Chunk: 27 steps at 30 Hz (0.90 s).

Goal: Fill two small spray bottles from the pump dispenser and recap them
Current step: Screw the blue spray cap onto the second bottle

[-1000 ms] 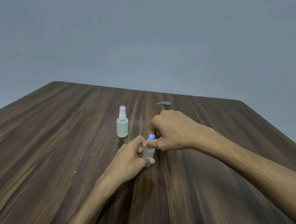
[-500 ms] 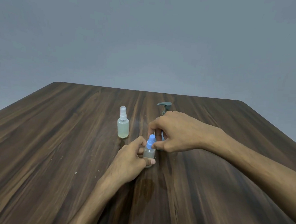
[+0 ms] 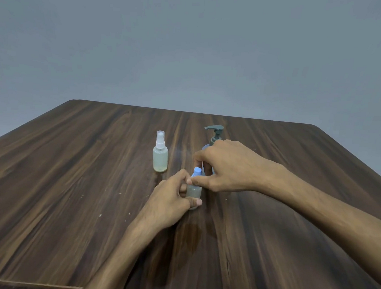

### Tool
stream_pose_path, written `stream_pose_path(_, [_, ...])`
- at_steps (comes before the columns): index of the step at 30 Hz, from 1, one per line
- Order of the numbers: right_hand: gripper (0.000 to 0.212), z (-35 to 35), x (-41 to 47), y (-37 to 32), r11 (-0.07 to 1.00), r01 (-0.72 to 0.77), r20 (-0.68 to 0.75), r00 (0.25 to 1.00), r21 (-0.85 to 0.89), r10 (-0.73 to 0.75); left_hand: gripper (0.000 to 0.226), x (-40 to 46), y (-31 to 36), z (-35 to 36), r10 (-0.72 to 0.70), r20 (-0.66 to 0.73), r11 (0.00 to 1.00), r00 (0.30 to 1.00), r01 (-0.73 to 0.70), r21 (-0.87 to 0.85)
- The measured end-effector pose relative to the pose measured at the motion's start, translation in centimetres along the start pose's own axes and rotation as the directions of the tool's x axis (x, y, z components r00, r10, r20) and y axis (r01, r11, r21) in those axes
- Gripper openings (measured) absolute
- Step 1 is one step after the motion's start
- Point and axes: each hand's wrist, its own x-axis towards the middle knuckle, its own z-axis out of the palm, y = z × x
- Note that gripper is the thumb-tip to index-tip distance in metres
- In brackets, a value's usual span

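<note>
A small spray bottle with a blue spray top (image 3: 194,190) stands upright at the table's middle. My left hand (image 3: 170,201) grips its clear body, thumb across the front. My right hand (image 3: 227,166) pinches the blue top (image 3: 197,172) between thumb and fingers. A second small spray bottle (image 3: 160,154), clear-capped and holding pale liquid, stands upright to the left, untouched. The pump dispenser (image 3: 214,132) stands behind my right hand; only its grey pump head and a sliver of its body show.
The dark wooden table (image 3: 71,181) stretches wide on both sides, with a few pale crumbs left of my left forearm. A plain grey wall rises behind the far edge. The near table edge runs along the bottom of the view.
My right hand has shifted slightly on the blue top, its fingers turning around it. More of the blue top shows now. My left hand and the other bottle have stayed put.
</note>
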Motion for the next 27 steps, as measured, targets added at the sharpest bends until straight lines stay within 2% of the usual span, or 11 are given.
stream_pose_path(7, [0.011, -0.1, -0.2, 0.1, 0.996, 0.033, 0.073, 0.997, 0.086, -0.039, 0.029, 0.0, 0.2, -0.1, 0.005, 0.019, 1.000, 1.000, -0.005, 0.006])
stream_pose_path(11, [0.024, 0.0, 0.1, 0.1, 0.998, 0.005, 0.070, 0.998, 0.059, -0.009, 0.030, 0.0, 0.0, 0.0, 0.006, 0.015, 1.000, 1.000, -0.006, 0.002])
stream_pose_path(16, [0.047, 0.8, 0.0, -0.3, 0.999, -0.009, -0.007, 1.000, -0.047, 0.009, 0.033, 0.2, -0.1, 0.0, 0.001, 0.007, 1.000, 1.000, -0.002, 0.021])
stream_pose_path(18, [0.044, 0.9, -0.3, -0.4, 0.999, -0.006, -0.022, 1.000, -0.051, 0.005, 0.035, 0.3, -0.2, 0.0, 0.004, 0.010, 1.000, 1.000, -0.004, 0.020])
stream_pose_path(22, [0.022, 0.1, -0.4, 0.1, 0.998, 0.044, 0.073, 0.996, 0.037, -0.047, 0.031, 0.1, -0.1, 0.0, 0.020, 0.011, 1.000, 1.000, -0.020, -0.010])
stream_pose_path(24, [0.033, 0.3, -0.2, 0.3, 0.999, 0.038, 0.072, 0.997, 0.028, -0.040, 0.033, 0.2, -0.2, 0.0, 0.031, 0.004, 1.000, 1.000, -0.031, -0.004])
stream_pose_path(27, [0.046, 1.0, 0.2, 0.0, 0.997, 0.030, 0.035, 0.999, -0.075, -0.028, 0.039, 0.4, -0.7, 0.2, 0.034, 0.001, 0.999, 0.999, -0.034, 0.000])
